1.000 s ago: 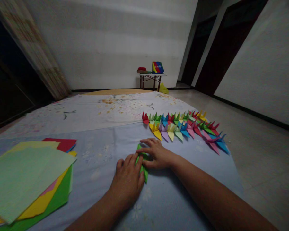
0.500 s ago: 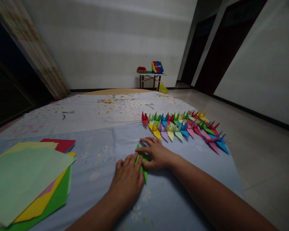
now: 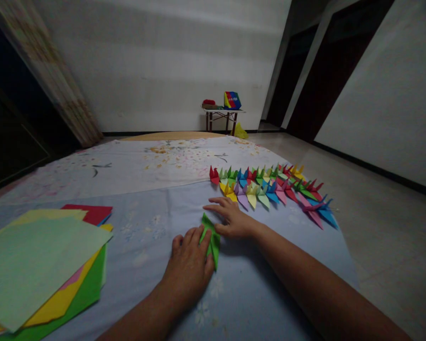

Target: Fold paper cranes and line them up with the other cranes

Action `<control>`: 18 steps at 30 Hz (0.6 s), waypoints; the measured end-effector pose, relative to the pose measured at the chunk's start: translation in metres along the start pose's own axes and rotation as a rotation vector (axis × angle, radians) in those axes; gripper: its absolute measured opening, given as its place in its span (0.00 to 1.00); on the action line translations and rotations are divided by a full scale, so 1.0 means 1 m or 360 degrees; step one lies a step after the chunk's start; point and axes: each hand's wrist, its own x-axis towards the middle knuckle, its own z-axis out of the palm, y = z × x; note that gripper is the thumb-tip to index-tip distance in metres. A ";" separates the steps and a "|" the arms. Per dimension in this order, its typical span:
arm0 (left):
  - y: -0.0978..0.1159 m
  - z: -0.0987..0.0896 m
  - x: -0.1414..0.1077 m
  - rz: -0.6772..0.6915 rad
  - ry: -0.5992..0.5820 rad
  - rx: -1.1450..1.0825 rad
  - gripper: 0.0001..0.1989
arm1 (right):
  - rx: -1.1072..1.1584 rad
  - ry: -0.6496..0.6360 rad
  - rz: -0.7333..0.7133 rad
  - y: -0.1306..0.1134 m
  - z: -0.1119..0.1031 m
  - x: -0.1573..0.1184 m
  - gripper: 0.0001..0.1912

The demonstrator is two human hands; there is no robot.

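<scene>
While the green paper [image 3: 215,245] lies partly under the parted fingers of the left hand [image 3: 190,258], the right hand [image 3: 235,220] has fingers spread, thumb at its edge.

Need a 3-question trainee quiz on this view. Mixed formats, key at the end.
1. True or false: the left hand touches the folded green paper.
2. Relative to the left hand, the paper stack lies: (a) to its left, (b) to its right, (c) underneath it.
3. Fill in: the hand nearer the paper cranes is the ____.

Key: 1. True. 2. a. 3. right hand.
</scene>
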 end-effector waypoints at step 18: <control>-0.006 0.000 0.004 0.0006 -0.0057 -0.0046 0.23 | 0.0042 -0.0095 0.0849 -0.009 0.003 0.047 0.08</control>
